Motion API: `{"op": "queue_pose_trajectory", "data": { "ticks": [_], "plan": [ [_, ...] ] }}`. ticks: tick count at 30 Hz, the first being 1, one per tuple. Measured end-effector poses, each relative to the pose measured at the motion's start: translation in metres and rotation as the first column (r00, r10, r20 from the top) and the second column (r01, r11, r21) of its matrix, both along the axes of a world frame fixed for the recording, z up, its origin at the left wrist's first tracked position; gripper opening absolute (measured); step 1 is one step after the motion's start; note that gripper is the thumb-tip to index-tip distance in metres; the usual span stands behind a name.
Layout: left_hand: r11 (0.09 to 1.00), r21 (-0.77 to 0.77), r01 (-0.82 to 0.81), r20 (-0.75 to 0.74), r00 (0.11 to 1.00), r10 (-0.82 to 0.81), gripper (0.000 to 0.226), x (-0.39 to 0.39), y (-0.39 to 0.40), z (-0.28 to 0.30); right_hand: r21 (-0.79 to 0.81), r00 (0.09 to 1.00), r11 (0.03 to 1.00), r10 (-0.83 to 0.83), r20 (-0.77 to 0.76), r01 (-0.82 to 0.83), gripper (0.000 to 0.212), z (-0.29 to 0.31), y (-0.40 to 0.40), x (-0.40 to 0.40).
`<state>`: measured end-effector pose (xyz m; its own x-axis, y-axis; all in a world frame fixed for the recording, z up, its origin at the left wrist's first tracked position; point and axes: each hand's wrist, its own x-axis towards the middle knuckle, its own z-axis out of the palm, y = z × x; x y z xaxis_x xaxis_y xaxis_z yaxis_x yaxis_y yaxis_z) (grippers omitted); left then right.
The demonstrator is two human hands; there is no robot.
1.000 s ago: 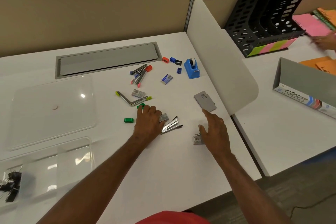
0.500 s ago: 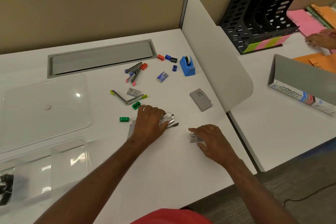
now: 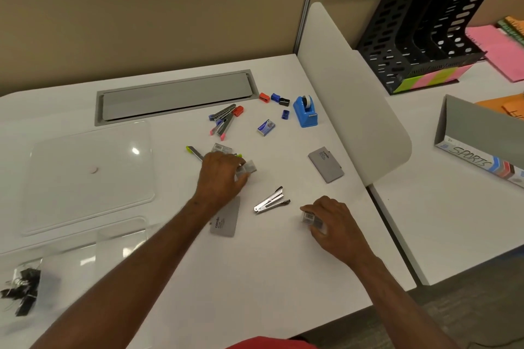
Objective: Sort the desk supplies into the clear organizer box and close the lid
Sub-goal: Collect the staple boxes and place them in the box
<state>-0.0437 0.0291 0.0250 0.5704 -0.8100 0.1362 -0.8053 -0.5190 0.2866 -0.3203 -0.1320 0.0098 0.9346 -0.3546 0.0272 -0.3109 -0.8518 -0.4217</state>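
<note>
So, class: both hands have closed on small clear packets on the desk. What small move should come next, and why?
Probably carry both packets left to the clear organizer box. The left hand grips one small packet, the right hand another, and only black binder clips sit in the box.

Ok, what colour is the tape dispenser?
Blue, with a white roll; the tape dispenser shows clearly in the head view.
</note>
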Motion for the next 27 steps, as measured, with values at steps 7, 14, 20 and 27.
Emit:
{"op": "queue_pose_trajectory", "data": {
  "ticks": [7,14,20,27],
  "plan": [
    [0.975,0.205,-0.081,0.056,0.996,0.071,0.032,0.078,-0.018,0.011,0.054,0.996,0.998,-0.035,0.088,0.031,0.047,0.013,-0.001,0.015],
    [0.930,0.350,0.108,0.065,0.988,-0.139,0.038,0.098,-0.022,0.002,0.152,0.975,0.985,-0.116,0.191,0.087,0.045,0.021,-0.012,0.046],
    [0.922,0.354,0.155,0.051,0.982,-0.184,0.042,0.104,-0.020,-0.002,0.176,0.968,0.981,-0.121,0.219,0.083,0.041,0.034,-0.044,0.119],
    [0.938,0.320,0.137,0.074,0.983,-0.169,0.040,0.104,-0.021,-0.003,-0.091,1.000,0.996,0.007,-0.014,-0.008,0.043,0.030,-0.086,0.219]
  ]
}}
